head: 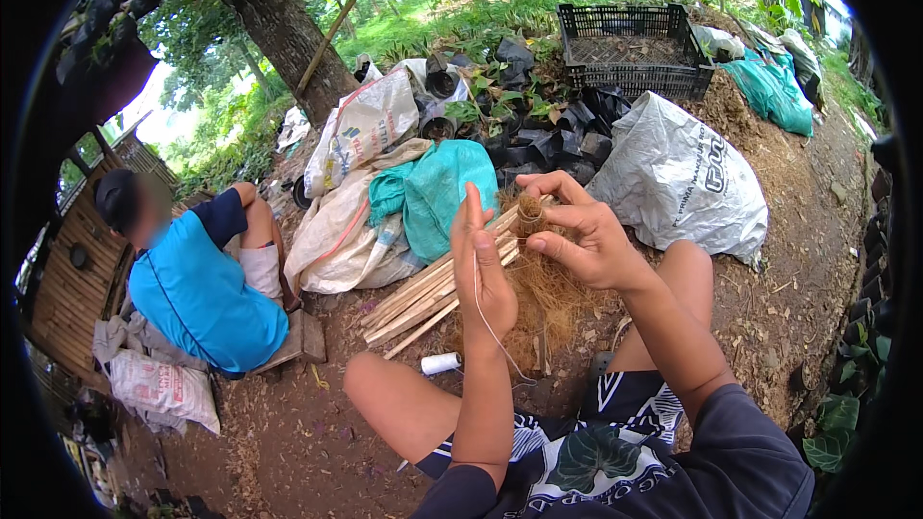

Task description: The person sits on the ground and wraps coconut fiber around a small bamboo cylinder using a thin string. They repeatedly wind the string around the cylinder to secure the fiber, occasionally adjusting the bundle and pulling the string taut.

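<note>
Between the thumb and fingers of my right hand (584, 234) is a small roll of brown coir fibre (532, 215), wound with white thread. My left hand (487, 281) is upright beside it, its fingers nearly straight, with the white thread (477, 295) running over the thumb and down past the wrist. A white thread spool (440, 363) lies on the ground left of my left forearm. Under and behind my hands lie a bundle of split wooden sticks (414, 310) and a loose heap of coir fibre (551, 303).
A person in a blue shirt (205, 288) sits on a low wooden seat (306, 339) at the left. Ahead are a teal sack (451, 194), pale woven sacks (364, 122), black planting bags (548, 137), a black plastic crate (634, 76) and a white printed sack (670, 180). A tree trunk (285, 21) stands behind.
</note>
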A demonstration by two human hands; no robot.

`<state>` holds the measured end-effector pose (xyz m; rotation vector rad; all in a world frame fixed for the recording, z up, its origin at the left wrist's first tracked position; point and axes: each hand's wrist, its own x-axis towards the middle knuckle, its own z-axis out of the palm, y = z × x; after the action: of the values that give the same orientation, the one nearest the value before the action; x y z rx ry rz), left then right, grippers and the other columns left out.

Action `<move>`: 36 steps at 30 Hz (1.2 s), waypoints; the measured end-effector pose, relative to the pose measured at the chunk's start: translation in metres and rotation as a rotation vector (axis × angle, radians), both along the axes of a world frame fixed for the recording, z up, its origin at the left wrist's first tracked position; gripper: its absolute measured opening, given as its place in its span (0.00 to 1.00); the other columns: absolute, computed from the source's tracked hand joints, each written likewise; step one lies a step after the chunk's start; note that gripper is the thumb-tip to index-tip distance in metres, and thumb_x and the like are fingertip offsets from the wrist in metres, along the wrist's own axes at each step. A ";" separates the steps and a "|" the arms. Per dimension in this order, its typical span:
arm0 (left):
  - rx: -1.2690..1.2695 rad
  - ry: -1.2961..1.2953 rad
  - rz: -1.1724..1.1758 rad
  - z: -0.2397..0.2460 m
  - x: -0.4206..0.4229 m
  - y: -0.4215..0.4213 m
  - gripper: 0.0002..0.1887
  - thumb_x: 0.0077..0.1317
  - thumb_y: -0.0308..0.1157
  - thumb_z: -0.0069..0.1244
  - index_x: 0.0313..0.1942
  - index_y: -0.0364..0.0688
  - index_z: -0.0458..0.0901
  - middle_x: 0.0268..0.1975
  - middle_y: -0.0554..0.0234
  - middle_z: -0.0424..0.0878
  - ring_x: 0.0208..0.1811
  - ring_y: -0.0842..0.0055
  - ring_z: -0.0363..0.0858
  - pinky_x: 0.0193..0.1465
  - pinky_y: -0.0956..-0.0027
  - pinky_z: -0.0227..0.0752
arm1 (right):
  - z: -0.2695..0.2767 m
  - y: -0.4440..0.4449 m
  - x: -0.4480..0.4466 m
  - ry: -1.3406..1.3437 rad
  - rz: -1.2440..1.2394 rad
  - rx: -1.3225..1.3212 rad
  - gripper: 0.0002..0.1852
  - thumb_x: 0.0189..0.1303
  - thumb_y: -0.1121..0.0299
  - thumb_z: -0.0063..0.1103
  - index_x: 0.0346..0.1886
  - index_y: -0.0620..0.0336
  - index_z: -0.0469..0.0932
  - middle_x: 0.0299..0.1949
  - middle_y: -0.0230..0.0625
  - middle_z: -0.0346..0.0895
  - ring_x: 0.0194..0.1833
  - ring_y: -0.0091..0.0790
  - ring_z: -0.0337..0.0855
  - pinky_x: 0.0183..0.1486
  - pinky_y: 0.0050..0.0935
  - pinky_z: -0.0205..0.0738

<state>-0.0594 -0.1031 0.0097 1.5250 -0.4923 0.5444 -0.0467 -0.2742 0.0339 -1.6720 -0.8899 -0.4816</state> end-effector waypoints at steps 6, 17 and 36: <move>0.114 0.034 0.146 0.003 -0.010 0.023 0.19 0.83 0.37 0.42 0.50 0.32 0.87 0.40 0.56 0.81 0.40 0.74 0.79 0.46 0.69 0.72 | -0.001 -0.006 -0.002 0.112 0.044 0.053 0.15 0.65 0.69 0.71 0.52 0.65 0.86 0.59 0.42 0.74 0.68 0.45 0.73 0.70 0.40 0.65; -0.270 0.177 -0.187 -0.016 0.026 0.022 0.20 0.83 0.42 0.44 0.33 0.39 0.78 0.28 0.72 0.72 0.29 0.83 0.67 0.34 0.74 0.61 | 0.003 0.016 -0.003 0.048 0.264 0.078 0.10 0.64 0.71 0.72 0.43 0.68 0.87 0.67 0.46 0.75 0.78 0.53 0.62 0.75 0.48 0.58; 0.051 0.741 -0.725 -0.099 0.091 0.099 0.21 0.78 0.39 0.51 0.64 0.38 0.80 0.58 0.64 0.84 0.61 0.75 0.81 0.63 0.66 0.74 | 0.000 0.030 0.025 -0.075 0.191 -0.047 0.11 0.68 0.68 0.66 0.45 0.67 0.84 0.36 0.40 0.80 0.37 0.36 0.78 0.44 0.33 0.71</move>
<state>0.0315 -0.0041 -0.0895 1.3531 -0.4292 -0.5850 -0.0216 -0.2446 0.0338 -1.6009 -1.1114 -0.3971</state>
